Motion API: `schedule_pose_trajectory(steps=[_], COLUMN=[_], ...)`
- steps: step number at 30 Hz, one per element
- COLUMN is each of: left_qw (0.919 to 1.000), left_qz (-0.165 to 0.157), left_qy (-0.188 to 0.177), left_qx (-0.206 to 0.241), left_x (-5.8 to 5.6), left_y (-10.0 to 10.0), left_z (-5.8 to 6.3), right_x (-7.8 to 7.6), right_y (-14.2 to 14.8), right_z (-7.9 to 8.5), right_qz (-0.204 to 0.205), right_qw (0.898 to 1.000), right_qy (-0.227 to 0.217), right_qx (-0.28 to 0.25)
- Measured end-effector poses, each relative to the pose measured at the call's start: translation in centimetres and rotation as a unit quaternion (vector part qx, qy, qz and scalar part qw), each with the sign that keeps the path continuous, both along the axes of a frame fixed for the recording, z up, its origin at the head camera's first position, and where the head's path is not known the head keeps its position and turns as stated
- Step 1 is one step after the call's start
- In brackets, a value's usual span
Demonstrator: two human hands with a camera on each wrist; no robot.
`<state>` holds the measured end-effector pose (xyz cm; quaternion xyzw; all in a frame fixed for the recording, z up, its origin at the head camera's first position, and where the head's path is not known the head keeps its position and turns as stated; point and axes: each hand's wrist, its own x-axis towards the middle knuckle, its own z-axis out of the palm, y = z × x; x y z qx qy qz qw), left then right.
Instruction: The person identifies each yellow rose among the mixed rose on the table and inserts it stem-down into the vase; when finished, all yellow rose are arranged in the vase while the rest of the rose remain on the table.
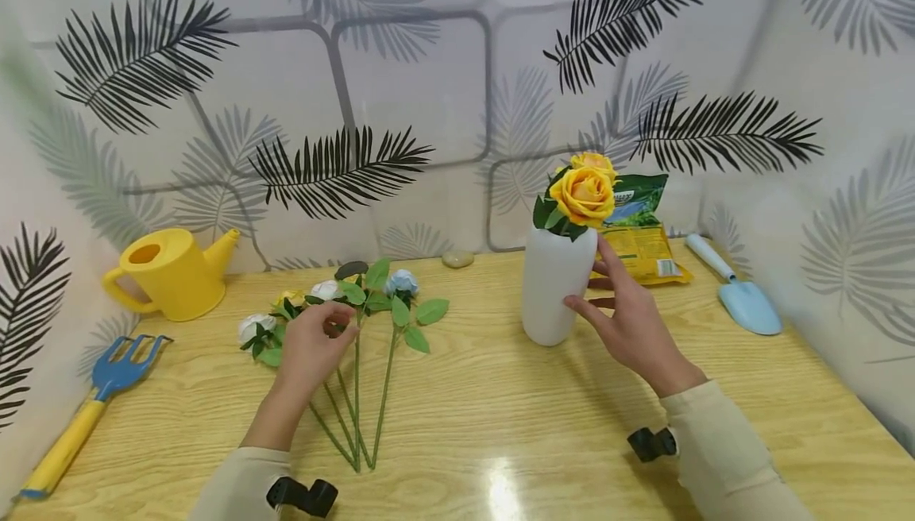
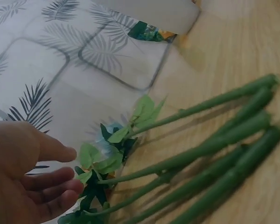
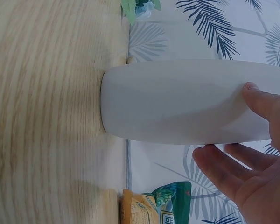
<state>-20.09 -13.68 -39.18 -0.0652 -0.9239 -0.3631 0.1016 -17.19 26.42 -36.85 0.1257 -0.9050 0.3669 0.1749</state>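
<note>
A tall white vase (image 1: 550, 291) stands upright on the table, yellow roses (image 1: 584, 195) and green leaves showing above its rim. My right hand (image 1: 635, 326) holds it from the right, thumb on the near side and fingers round the far side; the right wrist view shows the thumb (image 3: 255, 93) against the smooth wall. Over the flowers lying to the left hovers my left hand (image 1: 314, 342), fingers loosely bent. In the left wrist view nothing sits between its thumb and fingers (image 2: 60, 186). Beneath are white roses (image 1: 256, 329), a yellow bloom, a blue rose (image 1: 402, 283) and green stems (image 1: 386, 394).
At the back left stands a yellow watering can (image 1: 179, 275), with a blue and yellow hand fork (image 1: 107, 386) before it. Behind the vase leans a green and yellow bag (image 1: 636, 243). A light blue trowel (image 1: 747, 302) lies far right. A pale stone (image 1: 457, 259) rests along the back.
</note>
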Motion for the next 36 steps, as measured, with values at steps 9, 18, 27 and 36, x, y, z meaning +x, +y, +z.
schedule_pose_trajectory(steps=[9, 18, 27, 36], left_qw=[0.993, 0.9936, 0.9982, 0.9994], left_qz=[0.0, -0.021, -0.019, -0.026], left_qy=[-0.054, -0.061, -0.043, 0.014], left_qx=[-0.105, -0.093, -0.037, 0.017], left_x=[0.3, 0.5, 0.3, 0.8], left_y=[0.3, 0.5, 0.7, 3.0], left_z=[-0.8, -1.2, -0.8, 3.1], right_x=[-0.1, -0.1, 0.0, -0.1], right_y=[0.1, 0.0, 0.1, 0.1], right_z=[0.1, 0.0, -0.1, -0.1], right_qz=[0.0, 0.004, 0.0, -0.001], right_qw=[1.0, 1.0, 1.0, 1.0], right_qy=[0.005, 0.001, -0.001, -0.001], right_qx=[-0.001, -0.004, -0.003, -0.006])
